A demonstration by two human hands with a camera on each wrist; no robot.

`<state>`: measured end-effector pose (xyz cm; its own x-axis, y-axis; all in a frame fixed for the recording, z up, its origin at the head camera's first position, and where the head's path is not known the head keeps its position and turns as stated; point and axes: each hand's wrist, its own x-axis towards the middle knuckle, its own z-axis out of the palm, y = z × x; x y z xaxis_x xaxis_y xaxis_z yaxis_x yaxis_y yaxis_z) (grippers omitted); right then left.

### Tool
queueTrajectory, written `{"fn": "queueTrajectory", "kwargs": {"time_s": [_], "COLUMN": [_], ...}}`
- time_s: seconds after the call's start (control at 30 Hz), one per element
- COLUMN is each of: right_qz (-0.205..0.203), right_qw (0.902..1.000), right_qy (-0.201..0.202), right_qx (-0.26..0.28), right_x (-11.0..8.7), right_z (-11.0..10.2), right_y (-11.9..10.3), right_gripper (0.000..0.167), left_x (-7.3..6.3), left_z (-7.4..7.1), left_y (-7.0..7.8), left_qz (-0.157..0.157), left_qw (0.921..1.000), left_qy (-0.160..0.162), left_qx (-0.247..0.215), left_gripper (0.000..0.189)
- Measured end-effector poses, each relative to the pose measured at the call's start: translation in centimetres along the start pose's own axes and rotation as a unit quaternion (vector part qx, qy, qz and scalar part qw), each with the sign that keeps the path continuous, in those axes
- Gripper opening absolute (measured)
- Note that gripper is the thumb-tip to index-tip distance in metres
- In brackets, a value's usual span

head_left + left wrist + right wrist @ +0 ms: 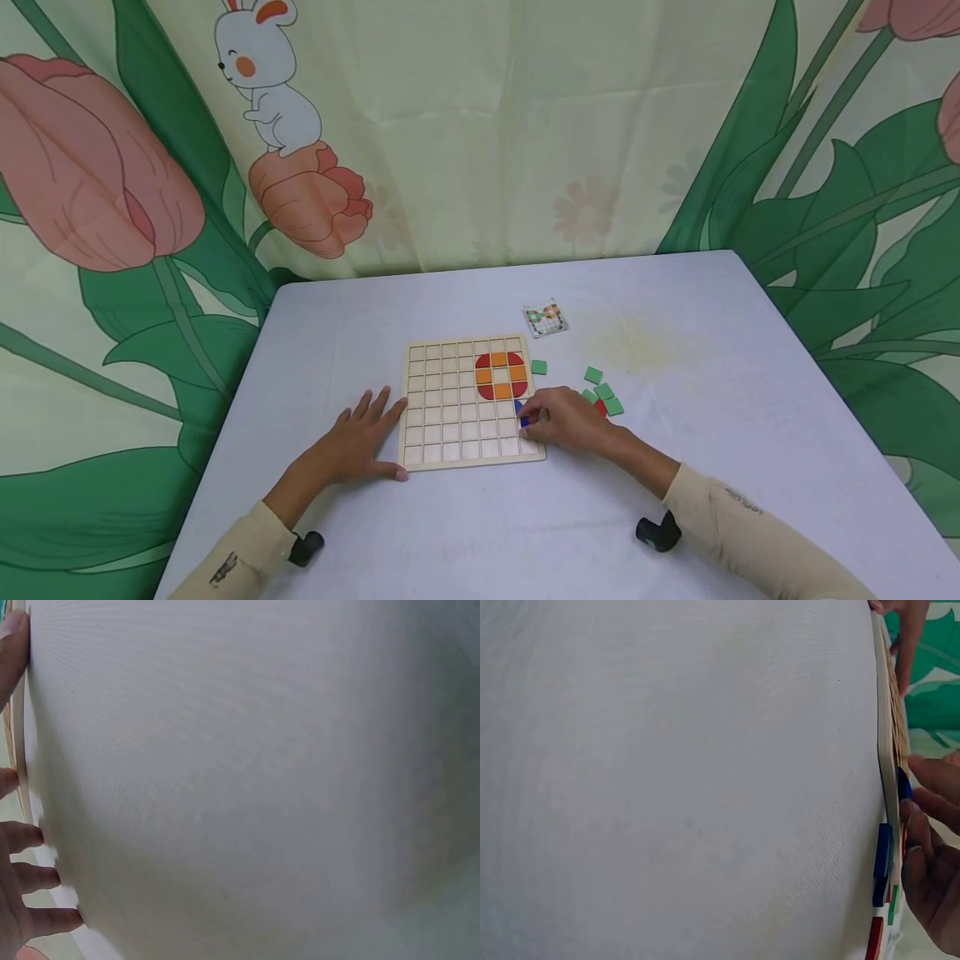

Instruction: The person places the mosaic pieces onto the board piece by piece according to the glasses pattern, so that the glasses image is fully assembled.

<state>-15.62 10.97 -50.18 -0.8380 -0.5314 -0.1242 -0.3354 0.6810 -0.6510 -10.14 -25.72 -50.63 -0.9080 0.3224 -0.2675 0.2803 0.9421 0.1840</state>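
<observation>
A pale wooden grid board lies on the table. Toward its upper right, red quarter-round tiles and orange square tiles form a ring. My left hand spreads its fingers along the board's left edge, thumb at the near corner. Over the right edge, my right hand pinches a blue tile between thumb and fingers, at the board's surface. Blue also shows in the right column, partly covered by this hand. In the right wrist view, blue tiles sit beside the board.
Several green tiles and a red tile lie loose right of the board. Another green tile is close to its edge. A small pattern card lies beyond the board. White cloth covers the table; a printed curtain hangs behind.
</observation>
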Motion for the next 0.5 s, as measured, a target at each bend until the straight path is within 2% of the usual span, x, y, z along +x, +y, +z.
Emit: {"fn": "queueTrajectory", "kwargs": {"time_s": [0.3, 0.5], "right_qz": [0.004, 0.013], "right_qw": [0.9997, 0.9994], "right_qy": [-0.014, -0.019], "right_qx": [-0.018, -0.026], "right_x": [0.20, 0.47], "right_z": [-1.00, -1.05], "right_y": [0.65, 0.25], "right_gripper": [0.013, 0.011], "left_x": [0.01, 0.01], "left_z": [0.04, 0.09], "left_y": [0.01, 0.01], "left_qz": [-0.001, -0.002], "left_qw": [1.0000, 1.0000], "left_qy": [-0.003, -0.001], "left_qx": [0.003, 0.002], "left_gripper": [0.118, 0.117]}}
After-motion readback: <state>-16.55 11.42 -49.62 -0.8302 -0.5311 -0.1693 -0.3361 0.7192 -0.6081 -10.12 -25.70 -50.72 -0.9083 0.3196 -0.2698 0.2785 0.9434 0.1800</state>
